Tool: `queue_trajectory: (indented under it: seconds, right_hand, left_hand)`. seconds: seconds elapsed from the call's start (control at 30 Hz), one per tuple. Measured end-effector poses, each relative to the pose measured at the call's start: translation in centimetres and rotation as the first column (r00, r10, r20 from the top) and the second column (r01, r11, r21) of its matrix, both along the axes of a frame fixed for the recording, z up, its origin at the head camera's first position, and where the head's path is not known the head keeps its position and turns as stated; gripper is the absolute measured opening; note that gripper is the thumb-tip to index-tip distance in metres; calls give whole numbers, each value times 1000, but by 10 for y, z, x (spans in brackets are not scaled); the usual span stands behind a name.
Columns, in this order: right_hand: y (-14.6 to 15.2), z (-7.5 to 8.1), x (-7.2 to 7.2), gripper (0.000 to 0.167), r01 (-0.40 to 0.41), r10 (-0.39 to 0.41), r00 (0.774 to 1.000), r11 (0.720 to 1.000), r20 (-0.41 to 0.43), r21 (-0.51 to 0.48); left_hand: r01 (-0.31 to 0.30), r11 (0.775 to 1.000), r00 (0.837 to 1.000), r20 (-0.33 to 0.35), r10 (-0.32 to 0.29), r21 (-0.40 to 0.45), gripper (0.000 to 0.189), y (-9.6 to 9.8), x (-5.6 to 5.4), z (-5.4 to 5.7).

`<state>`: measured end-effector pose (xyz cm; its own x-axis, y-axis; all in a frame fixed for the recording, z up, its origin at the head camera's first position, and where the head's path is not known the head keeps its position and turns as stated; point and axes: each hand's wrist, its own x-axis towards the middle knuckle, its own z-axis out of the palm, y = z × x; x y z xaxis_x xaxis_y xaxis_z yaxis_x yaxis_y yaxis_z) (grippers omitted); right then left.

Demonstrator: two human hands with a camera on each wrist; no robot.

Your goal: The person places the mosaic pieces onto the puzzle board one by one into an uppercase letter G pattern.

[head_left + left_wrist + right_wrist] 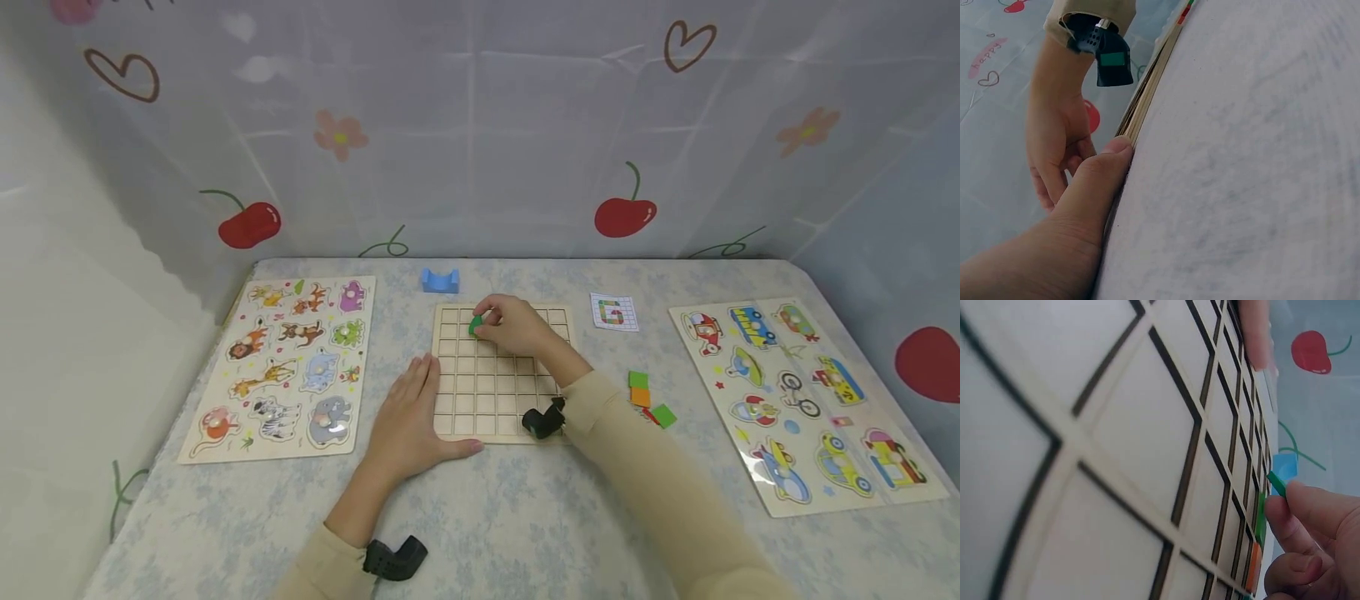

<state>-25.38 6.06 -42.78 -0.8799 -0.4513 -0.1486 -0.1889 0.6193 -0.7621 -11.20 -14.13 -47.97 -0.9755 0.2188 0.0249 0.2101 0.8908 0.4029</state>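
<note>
Probably placing: right hand [516,326] pinches green tile [475,326], eleven o'clock on board [486,384]; left hand [406,419] straight-fingered, eight; align next.

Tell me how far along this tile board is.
Done: a green tile and an orange tile appear set on the grid board. In hand: the right hand pinches a second green tile. Left: several loose tiles beside the board, probably still to be placed to match the G card.
</note>
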Motion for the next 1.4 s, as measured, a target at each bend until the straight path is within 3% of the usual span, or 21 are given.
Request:
queue_trajectory:
  seconds: [0.33,0.83,1.2,1.4]
  right_hand:
    - [-19,1,4,26,9,-8,1000,997,-16,75]
    - [-23,0,7,18,25,-16,998,985,-58,170]
    - [-20,4,10,32,44,-27,997,972,-77,229]
    - [-11,4,14,39,4,21,994,976,-112,219]
  left_hand:
    - [-2,1000,1000,4,2,-3,139,0,0,1]
    - [-3,1000,1000,-1,3,-9,139,0,0,2]
    - [-6,1000,1000,10,6,-3,139,1,0,3]
    - [-9,1000,1000,14,9,-5,139,1,0,2]
